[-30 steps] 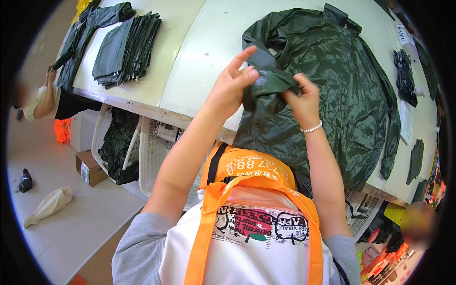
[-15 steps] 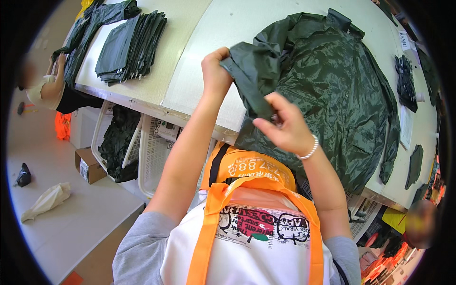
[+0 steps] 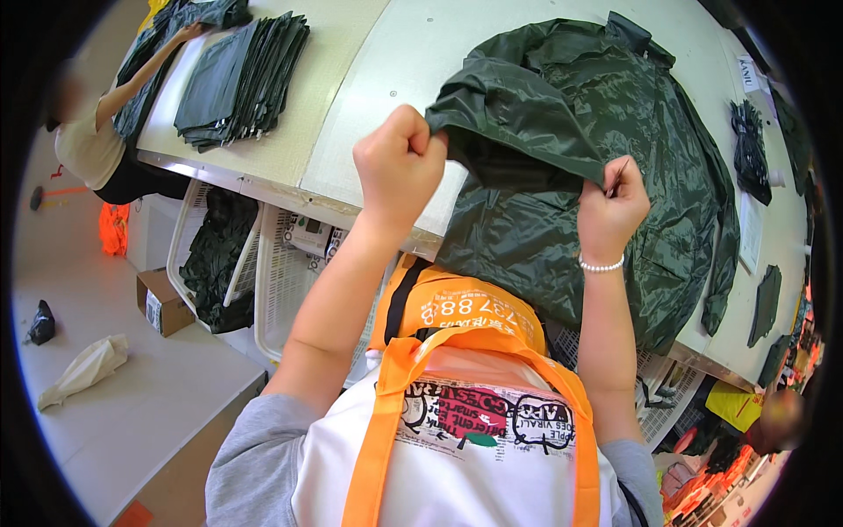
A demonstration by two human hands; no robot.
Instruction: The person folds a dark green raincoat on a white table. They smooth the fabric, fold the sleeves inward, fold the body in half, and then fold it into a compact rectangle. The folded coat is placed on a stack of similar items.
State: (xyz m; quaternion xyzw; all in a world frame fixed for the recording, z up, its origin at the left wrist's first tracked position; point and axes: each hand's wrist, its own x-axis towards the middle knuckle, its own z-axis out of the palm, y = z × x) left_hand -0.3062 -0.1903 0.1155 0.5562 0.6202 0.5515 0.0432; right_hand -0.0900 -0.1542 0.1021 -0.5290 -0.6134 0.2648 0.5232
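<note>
1. Green jacket (image 3: pixel 654 211) lies on the table (image 3: pixel 360 105) — collar (image 3: pixel 629 33) pointing to the far side, long axis running near to far;
2. Left hand (image 3: pixel 399 162) and right hand (image 3: pixel 613 208) clench its fabric, spread between them;
3. White basket (image 3: pixel 243 256) below — dark green cloth (image 3: pixel 213 255) inside.

Looks like a garment workshop: shows a long pale worktable (image 3: pixel 378 66) beneath the grip, 1 dark green jacket (image 3: pixel 536 114) spread there, folded garments (image 3: pixel 239 83) and 1 co-worker (image 3: pixel 92 149) leftward, white baskets (image 3: pixel 276 294) lower left.
</note>
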